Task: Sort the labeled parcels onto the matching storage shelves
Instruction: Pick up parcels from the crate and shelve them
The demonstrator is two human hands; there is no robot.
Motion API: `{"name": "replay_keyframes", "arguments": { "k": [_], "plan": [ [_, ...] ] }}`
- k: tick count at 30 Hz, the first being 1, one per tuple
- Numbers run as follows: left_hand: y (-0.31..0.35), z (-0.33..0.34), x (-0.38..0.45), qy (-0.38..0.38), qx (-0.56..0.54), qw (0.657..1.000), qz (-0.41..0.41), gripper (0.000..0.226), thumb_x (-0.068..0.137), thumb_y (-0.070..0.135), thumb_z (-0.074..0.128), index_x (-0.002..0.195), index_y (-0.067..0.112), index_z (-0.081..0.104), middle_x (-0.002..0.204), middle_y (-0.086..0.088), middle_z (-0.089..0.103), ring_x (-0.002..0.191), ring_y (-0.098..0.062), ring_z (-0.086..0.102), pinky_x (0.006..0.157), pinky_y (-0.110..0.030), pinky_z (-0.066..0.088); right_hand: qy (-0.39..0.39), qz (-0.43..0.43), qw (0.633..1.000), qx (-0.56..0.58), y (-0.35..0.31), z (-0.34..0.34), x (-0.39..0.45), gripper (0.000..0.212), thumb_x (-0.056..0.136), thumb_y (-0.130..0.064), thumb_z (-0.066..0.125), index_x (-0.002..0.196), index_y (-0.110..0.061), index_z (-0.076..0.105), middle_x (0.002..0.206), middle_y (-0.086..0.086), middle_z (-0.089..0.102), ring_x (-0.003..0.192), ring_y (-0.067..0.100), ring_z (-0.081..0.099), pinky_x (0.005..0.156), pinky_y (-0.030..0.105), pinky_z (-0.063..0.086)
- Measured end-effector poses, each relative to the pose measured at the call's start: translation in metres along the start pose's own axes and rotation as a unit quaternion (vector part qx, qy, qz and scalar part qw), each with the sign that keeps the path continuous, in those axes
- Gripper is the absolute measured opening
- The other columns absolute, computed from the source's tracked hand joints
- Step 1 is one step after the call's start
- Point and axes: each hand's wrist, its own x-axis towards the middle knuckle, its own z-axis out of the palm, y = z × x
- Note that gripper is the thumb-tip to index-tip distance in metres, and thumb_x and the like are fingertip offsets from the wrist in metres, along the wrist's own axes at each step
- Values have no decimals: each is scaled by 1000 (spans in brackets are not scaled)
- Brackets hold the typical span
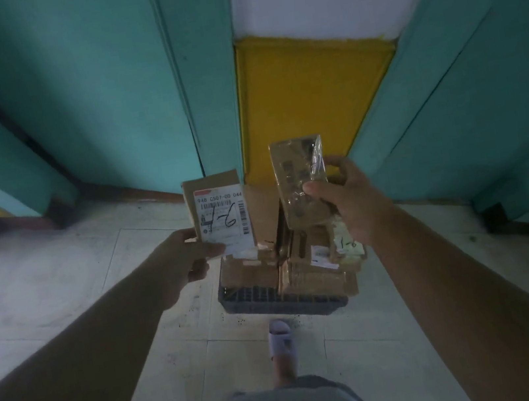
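Dim, soft-focus picture with dark, shadowed forearms and wide-angle bending at the edges.

Teal walls point(93, 88), yellow panel point(312, 95), tiled floor point(43, 277)

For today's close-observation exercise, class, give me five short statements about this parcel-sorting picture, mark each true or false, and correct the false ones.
1. The left hand holds a brown cardboard parcel with a white shipping label. True.
2. The handwriting on that label reads "3-2". False: it reads "1-6".
3. The right hand is empty. False: it grips a brown parcel wrapped in clear plastic.
4. More cardboard parcels lie in a dark slatted plastic crate on the floor. True.
5. The panel on the wall behind the crate is red. False: it is a yellow rectangular panel, flanked by teal surfaces.
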Motion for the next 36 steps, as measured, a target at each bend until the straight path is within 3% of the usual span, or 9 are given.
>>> {"name": "replay_keyframes", "arguments": {
  "k": [3,7,12,15,21,26,29,32,36],
  "plan": [
    [6,-11,-28,-6,-11,999,32,25,83,-4,67,107,3,65,74,-3,72,69,-21,45,70,-32,43,-10,20,988,155,-17,10,-32,52,81,-19,72,129,-12,54,114,19,70,101,35,68,101,62,45],
    [-4,-14,-56,-8,-32,999,41,28,84,-3,68,110,3,63,97,-16,67,73,-23,46,70,-33,44,-129,59,920,366,-10,18,-77,70,90,-54,44,145,-11,46,141,26,52,126,47,51,105,64,37],
    [-28,-4,-82,-42,-56,997,27,27,84,-5,68,110,4,64,83,-6,78,69,-21,49,67,-32,43,-212,3,900,382,4,16,-126,102,76,-75,61,153,-15,33,153,28,35,139,52,34,102,63,38],
    [-31,9,-96,-68,-45,996,33,28,86,-4,68,112,5,65,92,-7,79,69,-19,52,66,-30,44,-210,-42,916,338,7,0,-156,101,76,-61,72,153,-11,31,150,26,41,136,51,39,107,68,32],
    [-27,55,-115,-140,13,987,83,29,89,1,68,116,9,66,103,-8,78,70,-21,47,62,-28,44,-21,-50,948,314,2,-43,-211,106,57,-32,91,147,-5,42,135,25,58,123,43,56,112,60,33],
    [-31,127,-123,-188,26,977,101,46,76,8,80,120,8,65,109,-7,76,72,-22,47,58,-27,41,80,-104,944,303,6,-110,-265,84,59,-18,86,135,-11,51,127,21,65,111,38,66,94,56,51],
    [-42,196,-128,-206,30,974,93,39,79,7,77,117,10,67,109,-7,77,76,-23,49,61,-30,39,137,-138,941,278,12,-170,-306,56,82,-4,61,134,-23,52,127,16,66,112,36,65,91,60,52],
    [-60,278,-139,-228,22,971,65,35,84,1,71,118,6,66,105,-7,78,70,-20,50,55,-26,41,219,-110,927,285,22,-239,-348,40,96,-16,45,135,-22,55,110,10,73,93,28,73,74,47,59],
    [-84,376,-154,-280,53,957,47,50,67,8,82,115,8,67,111,-10,75,66,-16,49,55,-24,43,282,-59,904,315,40,-323,-401,50,87,-41,64,128,-12,61,111,16,73,97,32,73,75,47,60]
  ]
}}
